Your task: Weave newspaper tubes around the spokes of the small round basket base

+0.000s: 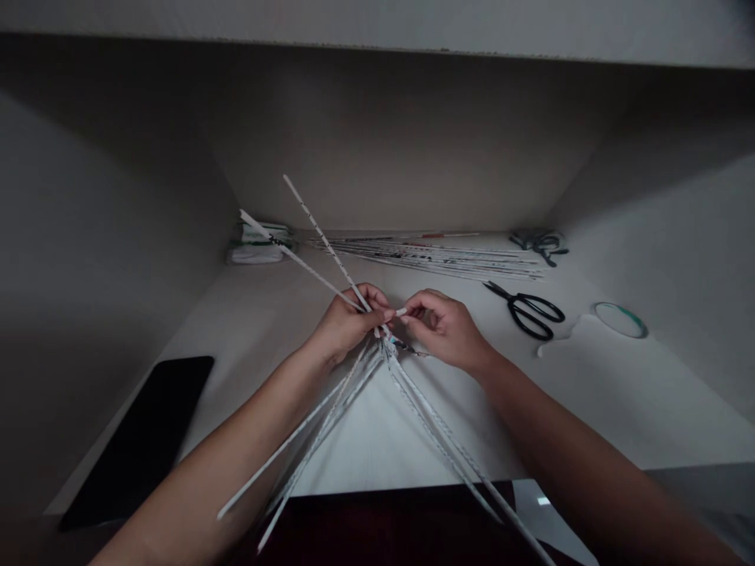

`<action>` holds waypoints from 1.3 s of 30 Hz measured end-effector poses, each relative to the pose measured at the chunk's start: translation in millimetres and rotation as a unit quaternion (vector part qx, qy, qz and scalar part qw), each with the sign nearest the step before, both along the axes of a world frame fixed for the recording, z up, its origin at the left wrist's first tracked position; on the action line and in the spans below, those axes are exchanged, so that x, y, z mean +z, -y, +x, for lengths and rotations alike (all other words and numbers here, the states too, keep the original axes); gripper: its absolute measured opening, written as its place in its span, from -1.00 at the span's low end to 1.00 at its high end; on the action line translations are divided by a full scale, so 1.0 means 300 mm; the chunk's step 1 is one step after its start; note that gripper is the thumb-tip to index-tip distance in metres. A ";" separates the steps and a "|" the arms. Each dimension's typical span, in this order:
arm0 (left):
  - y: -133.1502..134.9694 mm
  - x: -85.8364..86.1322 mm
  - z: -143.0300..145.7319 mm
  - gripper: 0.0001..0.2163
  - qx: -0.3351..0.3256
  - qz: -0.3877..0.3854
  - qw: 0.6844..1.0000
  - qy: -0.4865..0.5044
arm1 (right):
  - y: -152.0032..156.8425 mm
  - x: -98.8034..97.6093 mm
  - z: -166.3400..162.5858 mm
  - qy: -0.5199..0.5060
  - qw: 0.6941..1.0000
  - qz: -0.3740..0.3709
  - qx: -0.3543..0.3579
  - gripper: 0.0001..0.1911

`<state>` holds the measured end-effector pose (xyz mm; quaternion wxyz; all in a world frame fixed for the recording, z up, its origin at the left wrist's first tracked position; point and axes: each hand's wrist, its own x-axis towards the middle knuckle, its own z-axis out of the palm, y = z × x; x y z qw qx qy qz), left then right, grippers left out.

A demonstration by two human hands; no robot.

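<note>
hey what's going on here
A person is working with both bare hands on a cluster of thin white sticks that meet in the middle and fan outward. The left hand grips near where they meet, while the right hand pinches a short white end beside it. More loose sticks lie along the back of the surface, and black-handled scissors rest to the right, held by neither hand.

A boxed-in craft nook, whether in a home or workshop cannot be told: plain walls (389,149) enclose the pale surface (259,322) under the right hand (442,326), with black scissors (511,299) to that hand's right and bundled thin sticks (436,257) beyond it.
</note>
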<state>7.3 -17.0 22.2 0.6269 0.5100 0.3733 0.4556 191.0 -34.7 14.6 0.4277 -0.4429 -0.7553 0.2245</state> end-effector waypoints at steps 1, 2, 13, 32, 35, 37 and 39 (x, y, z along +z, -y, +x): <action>0.000 0.000 -0.002 -0.65 -0.010 0.002 1.000 0.001 | 0.000 0.000 0.000 -0.010 1.000 -0.021 0.003 -0.95; 0.001 0.000 -0.004 -0.65 -0.023 0.003 1.000 0.002 | 0.000 -0.002 -0.001 -0.022 0.999 -0.049 0.009 -0.94; 0.013 -0.002 -0.014 -0.74 -0.137 -0.012 0.990 -0.016 | 0.008 0.027 0.016 0.058 0.996 0.040 0.058 -0.89; -0.001 -0.012 -0.031 -0.75 -0.146 -0.074 0.986 -0.040 | 0.007 0.055 0.038 0.219 0.930 0.296 0.010 -0.93; -0.005 -0.013 -0.034 -0.78 -0.149 -0.065 0.985 -0.052 | 0.013 0.062 0.040 0.243 0.920 0.309 0.006 -0.92; -0.005 -0.016 -0.034 -0.81 -0.155 -0.062 0.984 -0.066 | 0.016 0.070 0.045 0.241 0.917 0.318 0.001 -0.92; -0.004 -0.020 -0.032 -0.81 -0.167 -0.072 0.980 -0.080 | 0.017 0.077 0.051 0.222 0.918 0.327 -0.009 -0.90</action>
